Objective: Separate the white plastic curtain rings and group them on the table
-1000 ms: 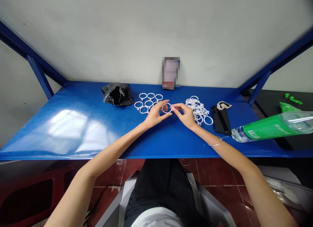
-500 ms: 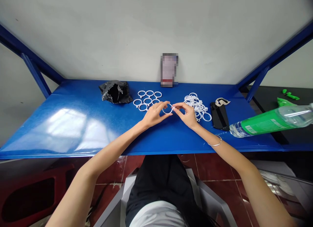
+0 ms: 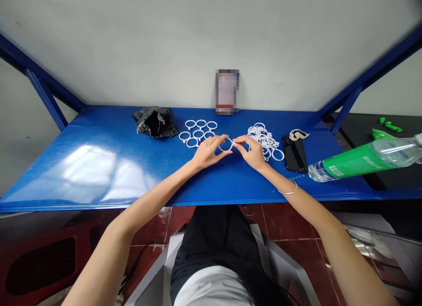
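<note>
A white plastic curtain ring (image 3: 225, 151) is held upright between my two hands, just above the blue table (image 3: 204, 183). My left hand (image 3: 207, 154) grips its left side between thumb and fingers. With thumb and index finger, my right hand (image 3: 253, 153) pinches the small eyelet at the ring's right side. Behind my left hand, several matching rings (image 3: 199, 139) lie spread in loose rows with little overlap. A heaped pile of the same rings (image 3: 263, 139) lies behind and right of my right hand, which partly hides it.
A torn black plastic bag (image 3: 168, 125) lies at the back left. One phone (image 3: 227, 90), blurred out, leans on the wall. Right of the pile are a black phone (image 3: 294, 155), a cream-coloured looped item (image 3: 298, 135) and a green-labelled bottle (image 3: 359, 163).
Both hands keep hold of the same ring in nearly the same place. My right fingers have closed in slightly at the eyelet. The whole view has shifted a little.
</note>
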{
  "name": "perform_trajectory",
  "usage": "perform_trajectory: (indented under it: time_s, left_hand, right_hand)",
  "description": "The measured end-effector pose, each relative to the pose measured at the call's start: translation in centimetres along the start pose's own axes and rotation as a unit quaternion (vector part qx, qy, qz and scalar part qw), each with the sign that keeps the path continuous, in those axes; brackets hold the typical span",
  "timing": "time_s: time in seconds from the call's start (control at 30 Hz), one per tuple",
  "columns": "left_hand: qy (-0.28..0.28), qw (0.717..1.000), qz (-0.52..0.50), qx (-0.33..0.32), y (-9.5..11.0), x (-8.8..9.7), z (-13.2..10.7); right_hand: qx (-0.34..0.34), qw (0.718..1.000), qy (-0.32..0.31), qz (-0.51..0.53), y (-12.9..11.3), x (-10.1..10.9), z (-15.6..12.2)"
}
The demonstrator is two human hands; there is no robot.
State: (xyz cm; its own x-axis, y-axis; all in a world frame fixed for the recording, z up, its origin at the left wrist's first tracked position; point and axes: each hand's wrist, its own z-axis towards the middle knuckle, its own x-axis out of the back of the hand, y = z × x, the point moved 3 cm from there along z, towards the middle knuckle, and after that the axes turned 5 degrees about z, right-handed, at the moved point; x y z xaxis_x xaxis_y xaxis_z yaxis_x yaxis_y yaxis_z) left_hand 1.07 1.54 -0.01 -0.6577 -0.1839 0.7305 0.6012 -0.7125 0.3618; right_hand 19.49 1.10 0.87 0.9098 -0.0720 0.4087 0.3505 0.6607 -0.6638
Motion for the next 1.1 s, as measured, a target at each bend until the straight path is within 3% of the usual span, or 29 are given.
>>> perform_trajectory:
  time_s: [0.5,1.1]
  left_hand:
    - [-0.009,0.998,0.065,-0.013,-0.02,-0.06,0.06]
    - [0.02,0.998,0.051,-0.02,-0.09,-0.19,0.01]
  right_hand:
    - [0.008,1.0,-0.023,-0.018,-0.17,-0.13,-0.05]
    - [0.014,0.999,-0.039,-0.001,-0.45,-0.22,0.16]
